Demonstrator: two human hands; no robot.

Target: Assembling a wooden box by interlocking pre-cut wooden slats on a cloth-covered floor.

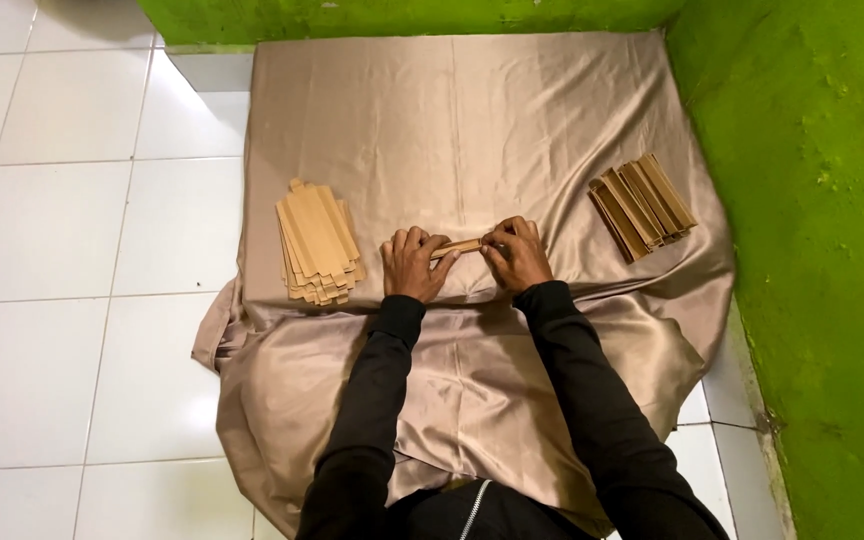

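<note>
- While both hands meet over the middle of the satin cloth (472,120), a narrow strip of brown cardboard (460,247) lies level between them, just above the fabric.
- Left hand (415,264): fingers curled over the strip's left end, pinching it against the thumb; the knuckles face up.
- Right hand (518,255): fingers bent down over the strip's right end, pressed together on it; only the middle of the strip shows between the two hands.
- Both arms wear black sleeves (377,400) that reach to the wrists.
- To the left, near the left hand, a loose stack of flat cardboard pieces (318,242) rests on the cloth, edges fanned unevenly.
- To the right, well apart from the right hand, a row of folded cardboard pieces (644,206) lies side by side, set at a slant.
- The beige cloth is spread over a white tiled floor (62,230), with a green wall (822,200) along the right side and the far edge.
</note>
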